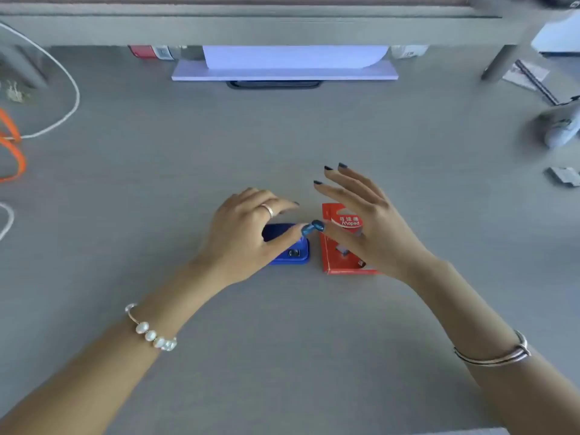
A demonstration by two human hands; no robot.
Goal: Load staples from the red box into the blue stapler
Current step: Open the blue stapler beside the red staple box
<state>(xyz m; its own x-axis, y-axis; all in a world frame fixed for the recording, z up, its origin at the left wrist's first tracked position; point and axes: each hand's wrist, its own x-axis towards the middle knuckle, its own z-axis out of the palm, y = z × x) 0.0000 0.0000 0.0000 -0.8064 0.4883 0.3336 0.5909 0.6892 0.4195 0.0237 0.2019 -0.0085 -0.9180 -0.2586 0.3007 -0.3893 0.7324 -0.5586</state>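
Note:
A small blue stapler (293, 251) lies on the grey desk (282, 146), half covered by my left hand (248, 237). That hand hovers over it with its fingers curved and apart, gripping nothing that I can see. Right beside the stapler lies the red staple box (337, 249) with white Maped lettering. My right hand (367, 221) is spread above the box, fingers fanned out and its thumb reaching toward the left thumb. Whether either hand touches its object is unclear.
A white monitor base (284, 72) stands at the back centre, with a red packet (142, 52) behind it. White cable (70, 89) and orange cord (14, 146) lie at the left. Blurred papers and small items (563, 175) sit at the right edge.

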